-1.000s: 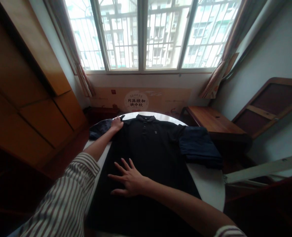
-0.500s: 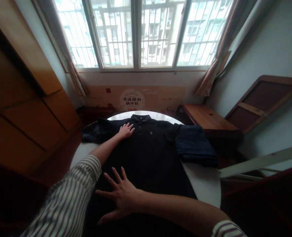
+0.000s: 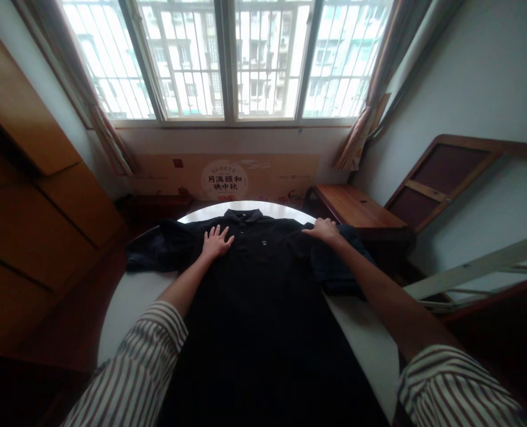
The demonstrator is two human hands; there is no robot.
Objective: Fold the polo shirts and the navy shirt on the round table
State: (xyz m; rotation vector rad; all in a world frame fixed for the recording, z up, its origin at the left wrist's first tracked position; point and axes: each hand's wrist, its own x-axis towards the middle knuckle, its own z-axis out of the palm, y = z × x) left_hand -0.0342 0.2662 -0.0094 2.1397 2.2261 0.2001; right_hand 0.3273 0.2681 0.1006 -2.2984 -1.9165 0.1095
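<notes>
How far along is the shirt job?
Done: the black polo shirt lies spread flat, front up, collar toward the window, on the round white table.
In hand: the left hand presses flat beside the collar. The right hand sits on the opposite shoulder, next to a folded dark blue garment; whether it grips is unclear.
Left: no fold shows yet; the sleeve beyond the left hand lies out sideways.

A polo shirt (image 3: 263,284) lies on the round table (image 3: 130,296); folded cloth (image 3: 339,267) just right of it.

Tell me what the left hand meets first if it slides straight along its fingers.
The left hand would likely reach the polo shirt's collar first; depth is hard to judge.
</notes>
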